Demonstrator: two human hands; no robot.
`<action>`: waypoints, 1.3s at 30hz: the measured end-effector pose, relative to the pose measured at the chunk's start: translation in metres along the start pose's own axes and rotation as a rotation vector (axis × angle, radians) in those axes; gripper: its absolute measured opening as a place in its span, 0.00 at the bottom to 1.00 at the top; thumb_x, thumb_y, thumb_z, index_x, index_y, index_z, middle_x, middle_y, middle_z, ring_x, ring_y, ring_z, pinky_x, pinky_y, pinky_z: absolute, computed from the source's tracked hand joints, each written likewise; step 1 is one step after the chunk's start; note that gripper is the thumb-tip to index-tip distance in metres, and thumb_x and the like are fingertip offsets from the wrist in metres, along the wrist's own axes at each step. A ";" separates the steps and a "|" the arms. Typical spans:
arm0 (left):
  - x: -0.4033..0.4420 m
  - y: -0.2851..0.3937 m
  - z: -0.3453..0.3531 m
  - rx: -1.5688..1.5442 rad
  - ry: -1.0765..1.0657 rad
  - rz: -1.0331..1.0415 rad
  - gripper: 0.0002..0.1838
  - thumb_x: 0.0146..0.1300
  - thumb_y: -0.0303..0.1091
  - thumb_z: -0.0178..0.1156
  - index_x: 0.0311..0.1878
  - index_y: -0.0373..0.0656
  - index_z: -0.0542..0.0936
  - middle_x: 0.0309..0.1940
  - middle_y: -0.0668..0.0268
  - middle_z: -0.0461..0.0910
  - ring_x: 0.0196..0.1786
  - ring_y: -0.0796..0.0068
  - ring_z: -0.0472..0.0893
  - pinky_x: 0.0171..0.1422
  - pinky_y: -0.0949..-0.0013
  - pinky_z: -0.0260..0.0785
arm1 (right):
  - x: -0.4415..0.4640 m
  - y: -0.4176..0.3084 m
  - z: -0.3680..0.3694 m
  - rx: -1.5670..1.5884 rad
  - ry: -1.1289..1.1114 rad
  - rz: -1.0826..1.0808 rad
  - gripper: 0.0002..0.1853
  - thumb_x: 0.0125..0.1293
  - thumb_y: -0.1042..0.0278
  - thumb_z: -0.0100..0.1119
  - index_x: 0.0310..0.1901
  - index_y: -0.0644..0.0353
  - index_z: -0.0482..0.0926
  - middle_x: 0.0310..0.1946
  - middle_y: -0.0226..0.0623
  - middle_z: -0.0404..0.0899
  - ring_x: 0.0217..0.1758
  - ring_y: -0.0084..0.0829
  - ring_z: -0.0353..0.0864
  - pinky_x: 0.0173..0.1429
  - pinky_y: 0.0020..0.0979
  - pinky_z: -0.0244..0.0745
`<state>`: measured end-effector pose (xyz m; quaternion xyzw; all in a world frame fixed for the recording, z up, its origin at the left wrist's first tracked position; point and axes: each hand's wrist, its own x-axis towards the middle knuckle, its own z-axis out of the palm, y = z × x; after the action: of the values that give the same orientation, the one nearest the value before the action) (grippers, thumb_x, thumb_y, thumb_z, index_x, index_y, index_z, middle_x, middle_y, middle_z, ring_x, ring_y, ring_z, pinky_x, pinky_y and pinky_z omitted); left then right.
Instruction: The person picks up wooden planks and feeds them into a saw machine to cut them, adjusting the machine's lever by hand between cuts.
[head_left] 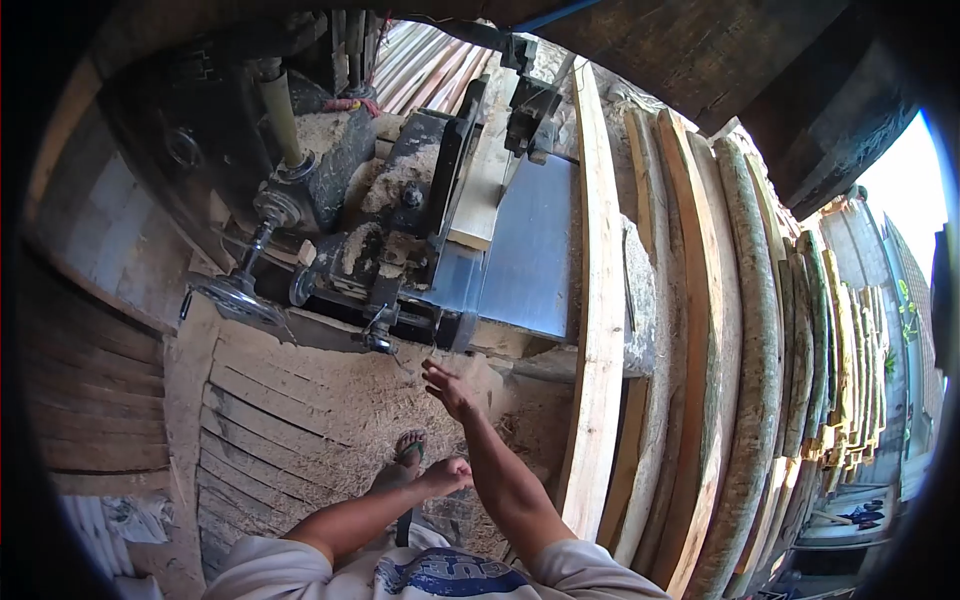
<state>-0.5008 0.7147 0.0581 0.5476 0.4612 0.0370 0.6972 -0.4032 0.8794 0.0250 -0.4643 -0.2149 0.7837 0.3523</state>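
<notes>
Open fingers short of the planer, board on the tabletop

I held my right hand (456, 394) out in front of the woodworking machine (400, 250), its fingers (432, 368) stretched out and a little apart, close to the machine's near edge but clear of it. My left hand (442, 478) hung lower and nearer my body, bent inward at the wrist — whether its fingers were together or apart, I could not tell.

The board (482, 195) lay lengthwise on the metal tabletop (530, 270), alongside the dark fence (447, 190), its cut end facing me, beyond my right hand. Sawdust (398, 185) sat heaped on the machine left of the fence, and a handwheel (236, 300) stood out at the left.

A long squared beam (596, 300) ran just right of the tabletop, with more timbers and a bark-covered log (758, 340) farther right. Below me, shavings covered the slatted floor (270, 430), and one foot in a sandal (410, 440) showed beside my left forearm.
</notes>
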 end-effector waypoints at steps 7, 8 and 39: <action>-0.078 -0.159 -0.004 0.631 -0.010 -0.095 0.37 0.49 0.68 0.70 0.46 0.41 0.84 0.45 0.54 0.87 0.51 0.53 0.86 0.56 0.55 0.76 | -0.248 0.248 -0.042 -0.044 0.320 0.284 0.22 0.74 0.60 0.64 0.64 0.60 0.81 0.55 0.33 0.86 0.56 0.30 0.85 0.59 0.33 0.78; -0.084 -0.165 -0.004 0.609 0.043 -0.164 0.35 0.50 0.67 0.70 0.45 0.41 0.85 0.44 0.54 0.87 0.50 0.53 0.86 0.55 0.56 0.77 | -0.282 0.261 -0.049 -0.104 0.354 0.291 0.21 0.74 0.60 0.64 0.63 0.60 0.82 0.54 0.34 0.86 0.55 0.29 0.85 0.58 0.32 0.78; -0.508 -0.376 0.373 -0.047 0.325 -0.242 0.26 0.61 0.60 0.70 0.42 0.42 0.83 0.33 0.68 0.82 0.36 0.79 0.78 0.39 0.69 0.72 | -0.860 0.555 -0.168 -0.273 0.800 -0.054 0.39 0.69 0.31 0.58 0.64 0.61 0.80 0.54 0.40 0.84 0.53 0.32 0.82 0.58 0.34 0.76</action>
<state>-0.7067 0.0104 0.0544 0.4584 0.6292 0.0514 0.6255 -0.1753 -0.1315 0.0718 -0.7684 -0.1754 0.4966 0.3637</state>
